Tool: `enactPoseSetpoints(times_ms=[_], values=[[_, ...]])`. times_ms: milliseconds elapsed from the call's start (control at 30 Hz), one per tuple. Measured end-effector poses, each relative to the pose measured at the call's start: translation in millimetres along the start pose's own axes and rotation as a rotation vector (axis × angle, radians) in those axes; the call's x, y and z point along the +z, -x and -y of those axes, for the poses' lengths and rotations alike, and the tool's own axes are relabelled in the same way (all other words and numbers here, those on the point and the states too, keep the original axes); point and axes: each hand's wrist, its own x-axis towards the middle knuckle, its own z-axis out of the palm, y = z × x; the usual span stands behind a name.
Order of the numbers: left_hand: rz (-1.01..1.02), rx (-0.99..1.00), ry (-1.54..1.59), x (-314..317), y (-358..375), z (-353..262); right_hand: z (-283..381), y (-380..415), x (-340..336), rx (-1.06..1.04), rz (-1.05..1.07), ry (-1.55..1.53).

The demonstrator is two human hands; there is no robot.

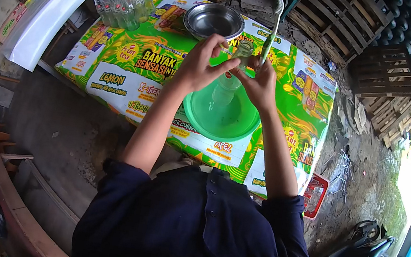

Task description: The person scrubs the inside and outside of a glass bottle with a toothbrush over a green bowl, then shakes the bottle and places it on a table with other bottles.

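Note:
A clear glass bottle [236, 68] stands tilted over a green plastic basin [220, 125], its lower part inside the rim. My right hand [262, 85] grips a green-handled toothbrush [267, 44], bristles up, and its thumb presses on the bottle. To the left of the bottle is my left hand [203, 68], its thumb reaching to the glass and its curled fingers apart from the thumb. A small yellowish spot shows near those fingertips, too small to name. Some of the right fingers are hidden behind the bottle and brush.
Behind the basin sits a metal bowl [214, 21]. Several glass bottles [123, 5] stand at the table's far left. A printed cover [133, 76] lies over the table. Wooden pallets [335, 21] lean behind, and a red crate [316, 195] is on the floor at right.

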Motion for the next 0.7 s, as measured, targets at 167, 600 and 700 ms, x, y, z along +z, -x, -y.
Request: enactPoseSetpoints(times_ms=[167, 600, 700], values=[[0.113, 0.004, 0.312, 58, 48, 59, 20, -5, -1, 0.069, 0.002, -0.091], [0.24, -0.417, -0.068, 3, 85, 48, 24, 32, -40, 0.201, -0.074, 0.313], [0.209, -0.39, -0.216, 1, 93, 52, 13, 62, -51, 0.542, -0.014, 0.32]])
